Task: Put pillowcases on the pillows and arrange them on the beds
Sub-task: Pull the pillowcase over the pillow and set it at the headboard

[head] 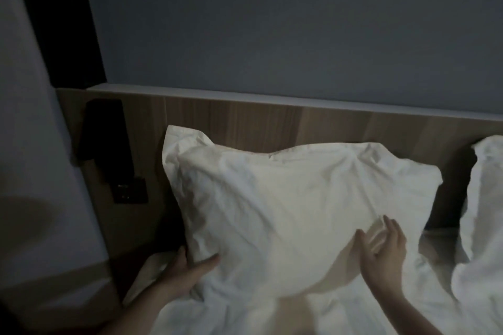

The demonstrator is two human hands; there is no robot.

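A white pillow in its pillowcase (pixel 285 198) leans upright against the wooden headboard (pixel 272 122) on the bed (pixel 353 313). My left hand (pixel 187 272) grips the pillow's lower left corner, thumb in front and fingers behind it. My right hand (pixel 383 250) lies with straight, spread fingers against the lower right of the pillow's face. A second white pillow (pixel 484 212) stands at the right edge, partly cut off by the frame.
A dark wall-mounted panel with a switch plate (pixel 109 149) sits on the headboard left of the pillow. A pale wall or curtain (pixel 27 144) fills the left side. The room is dim.
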